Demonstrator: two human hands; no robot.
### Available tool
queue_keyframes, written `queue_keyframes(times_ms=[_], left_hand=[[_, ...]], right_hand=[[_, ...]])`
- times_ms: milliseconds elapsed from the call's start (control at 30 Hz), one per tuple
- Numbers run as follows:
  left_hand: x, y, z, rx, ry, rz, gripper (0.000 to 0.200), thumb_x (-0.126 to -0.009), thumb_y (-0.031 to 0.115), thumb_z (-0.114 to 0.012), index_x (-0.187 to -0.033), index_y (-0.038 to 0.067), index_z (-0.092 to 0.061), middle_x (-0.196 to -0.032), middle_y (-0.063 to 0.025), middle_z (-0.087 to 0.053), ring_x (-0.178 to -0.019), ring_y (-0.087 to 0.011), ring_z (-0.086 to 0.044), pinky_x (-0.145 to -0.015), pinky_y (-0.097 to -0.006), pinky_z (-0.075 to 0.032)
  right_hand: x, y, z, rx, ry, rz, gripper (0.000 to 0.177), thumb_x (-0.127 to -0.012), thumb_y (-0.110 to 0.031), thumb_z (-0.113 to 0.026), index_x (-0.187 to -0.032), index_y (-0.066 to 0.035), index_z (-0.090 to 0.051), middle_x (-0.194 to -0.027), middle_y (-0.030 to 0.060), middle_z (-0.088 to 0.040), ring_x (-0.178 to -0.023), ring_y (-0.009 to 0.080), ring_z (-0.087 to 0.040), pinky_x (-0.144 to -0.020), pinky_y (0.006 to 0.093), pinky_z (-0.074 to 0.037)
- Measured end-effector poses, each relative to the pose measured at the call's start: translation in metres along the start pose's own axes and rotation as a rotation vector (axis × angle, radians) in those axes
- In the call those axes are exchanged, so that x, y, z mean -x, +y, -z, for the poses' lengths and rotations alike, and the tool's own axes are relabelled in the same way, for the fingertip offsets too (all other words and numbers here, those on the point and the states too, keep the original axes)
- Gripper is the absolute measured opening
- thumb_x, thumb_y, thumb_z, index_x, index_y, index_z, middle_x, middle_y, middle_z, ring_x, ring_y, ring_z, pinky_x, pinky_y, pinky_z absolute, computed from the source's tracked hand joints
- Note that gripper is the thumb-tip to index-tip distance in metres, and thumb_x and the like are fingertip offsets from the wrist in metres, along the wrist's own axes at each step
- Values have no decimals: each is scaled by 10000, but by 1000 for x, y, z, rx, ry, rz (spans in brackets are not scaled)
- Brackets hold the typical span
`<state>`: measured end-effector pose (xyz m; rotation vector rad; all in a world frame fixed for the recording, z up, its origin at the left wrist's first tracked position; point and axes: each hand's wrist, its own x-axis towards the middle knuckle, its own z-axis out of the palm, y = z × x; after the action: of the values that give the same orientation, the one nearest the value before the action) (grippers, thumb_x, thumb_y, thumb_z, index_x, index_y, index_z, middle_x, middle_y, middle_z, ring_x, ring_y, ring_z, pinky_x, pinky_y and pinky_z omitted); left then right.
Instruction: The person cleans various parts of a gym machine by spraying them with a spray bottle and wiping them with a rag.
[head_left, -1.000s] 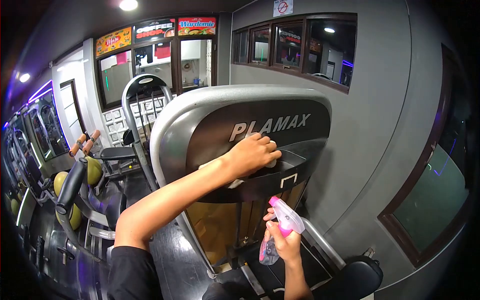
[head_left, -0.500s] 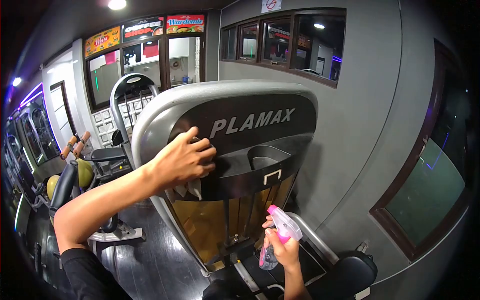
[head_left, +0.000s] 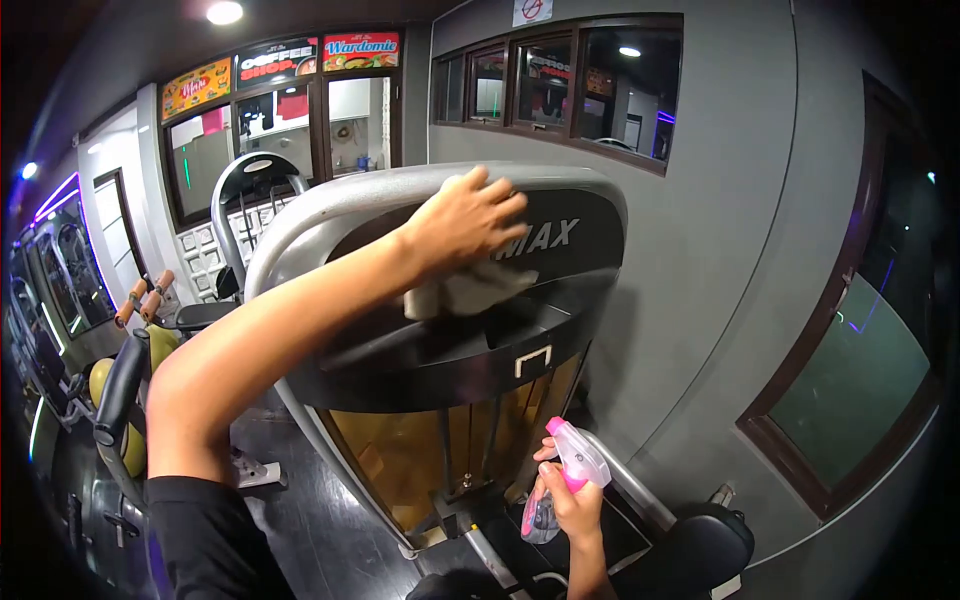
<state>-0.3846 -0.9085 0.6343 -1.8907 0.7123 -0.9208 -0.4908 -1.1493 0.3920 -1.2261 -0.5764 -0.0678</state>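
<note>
My left hand (head_left: pixel 470 222) is pressed to the dark upper panel of a PLAMAX weight machine (head_left: pixel 592 262), its fingers closed over a pale cloth (head_left: pixel 470 290). The cloth hangs below my palm, slightly blurred, and both hide the left part of the lettering. Lower right, my right hand (head_left: pixel 572 500) is wrapped round a clear spray bottle (head_left: pixel 543 522) with a pink and translucent spray head (head_left: pixel 580 455). The bottle is upright with a slight tilt, its nozzle pointing up and left, apart from the machine.
A black padded seat (head_left: pixel 700 550) and a metal bar sit at lower right. A grey wall (head_left: pixel 710 260) rises close to the machine's right side. At left stand another machine (head_left: pixel 250 190) and equipment with a black pad (head_left: pixel 122 390) over a dark floor (head_left: pixel 330 530).
My left hand has moved right and up across the panel with the cloth, from left of the lettering to over it. My right hand keeps the spray bottle in nearly the same place.
</note>
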Motion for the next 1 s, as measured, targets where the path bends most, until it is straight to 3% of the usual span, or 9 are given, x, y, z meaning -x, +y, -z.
queue_keyframes(times_ms=[33, 133, 233, 333, 467, 633, 767, 1000], left_hand=[[15, 7, 1, 39, -68, 0, 307, -849, 273, -545, -1140, 234, -634, -1134, -9, -536, -1073, -175, -473, -841, -316, -383], [76, 6, 20, 116, -64, -5, 347, -818, 250, -567, -1159, 210, -618, -1194, -36, -528, -1086, -201, -482, -878, -324, -383], [113, -4, 56, 207, 86, 285, 360, -689, 157, -678, -1011, 116, -524, -1013, -103, -488, -961, -267, -494, -821, -388, -423], [113, -10, 75, 348, 70, 538, 438, -655, 45, -674, -1048, 40, -481, -1030, -147, -465, -952, -330, -482, -822, -420, -427], [77, -18, 48, 280, 142, 475, 468, -649, 24, -671, -1069, 11, -465, -1026, -156, -454, -943, -326, -468, -813, -397, -411], [-13, -39, -24, 292, 240, 449, 475, -666, 71, -647, -1103, 12, -469, -1004, -160, -495, -936, -324, -502, -781, -407, -440], [-99, -34, -53, 399, 88, 435, 445, -724, 120, -619, -1142, 39, -489, -1069, -173, -544, -1009, -351, -547, -823, -433, -479], [-173, -9, -86, 313, 267, 302, 324, -781, 141, -593, -1106, 146, -586, -1095, -112, -560, -1023, -296, -553, -820, -379, -472]], right_hand=[[-1, 2, 0, 6, -5, -9, 375, -871, 10, -566, -1230, 45, -460, -1000, 130, -580, -584, 132, -574, -545, 258, -481], [-3, 4, -2, 18, -30, -11, 388, -874, 7, -569, -1242, 45, -455, -1002, 130, -580, -585, 132, -574, -548, 257, -482], [-4, 8, 0, 10, -46, -16, 400, -876, 4, -571, -1255, 46, -450, -1005, 131, -581, -585, 132, -574, -551, 257, -484], [-7, 9, 2, 6, -30, -18, 401, -877, 5, -571, -1256, 47, -448, -1005, 132, -580, -584, 135, -575, -551, 258, -485], [-7, 6, 9, -74, 29, 1, 380, -866, 19, -598, -1236, 52, -513, -1023, 109, -614, -621, 86, -568, -533, 224, -472], [-3, 9, 18, -84, 82, 2, 379, -870, 15, -592, -1237, 54, -504, -1005, 103, -608, -620, 94, -564, -538, 232, -476], [2, 8, 23, -59, 137, 0, 358, -874, 12, -589, -1220, 57, -508, -985, 97, -607, -620, 97, -563, -537, 235, -475], [18, 3, 47, 24, 281, 42, 347, -870, 20, -590, -1205, 73, -516, -963, 92, -613, -597, 96, -559, -523, 232, -467]])
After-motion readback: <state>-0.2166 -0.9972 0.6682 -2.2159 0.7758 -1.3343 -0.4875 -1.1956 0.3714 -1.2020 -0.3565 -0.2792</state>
